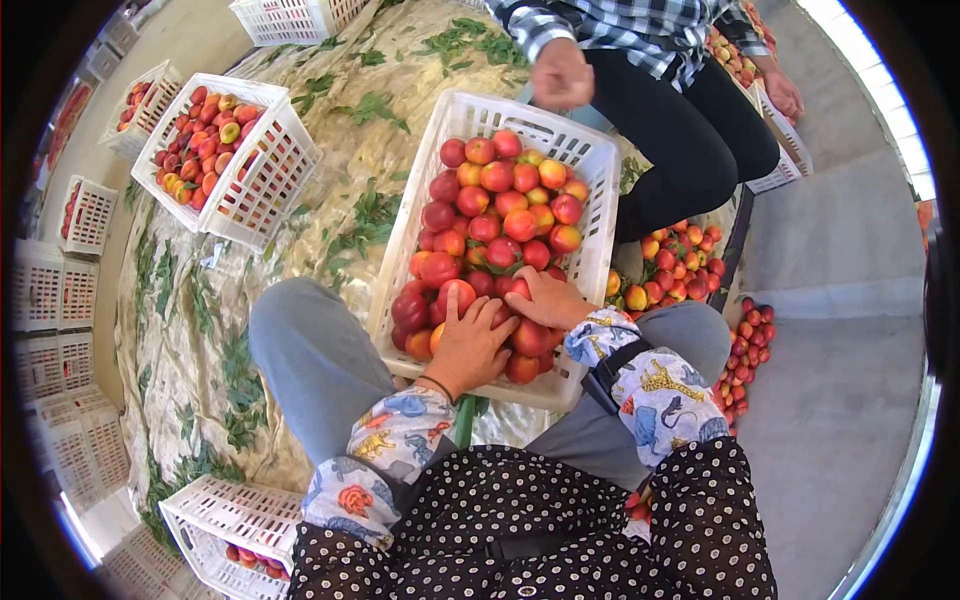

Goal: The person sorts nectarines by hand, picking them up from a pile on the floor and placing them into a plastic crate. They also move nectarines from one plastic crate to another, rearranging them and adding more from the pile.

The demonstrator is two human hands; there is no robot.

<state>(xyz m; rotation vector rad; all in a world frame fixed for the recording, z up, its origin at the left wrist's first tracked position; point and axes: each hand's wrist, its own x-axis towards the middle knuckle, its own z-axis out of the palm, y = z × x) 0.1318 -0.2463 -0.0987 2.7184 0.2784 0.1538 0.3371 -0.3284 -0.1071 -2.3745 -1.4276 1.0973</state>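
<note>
In front of my knees stands a white plastic crate (pixel 392 262) holding many red and yellow nectarines (pixel 497 177). My left hand (pixel 468 345) lies over the fruit at the crate's near end, its fingers stretched and apart, resting on the nectarines. Just to its right, my right hand (pixel 550 302) reaches in over the crate's right side. Its fingers curve around a red nectarine (pixel 518 290), and the fingertips are partly hidden among the fruit. Both wrists have printed sleeves.
Across the crate sits a person in a checked shirt, one hand (pixel 562 76) near the far rim. Another full crate (pixel 262 165) stands at left. Loose nectarines (pixel 668 268) lie at right beside a concrete strip (pixel 830 380). Leaves litter the plastic sheet (pixel 190 360); more crates line the left.
</note>
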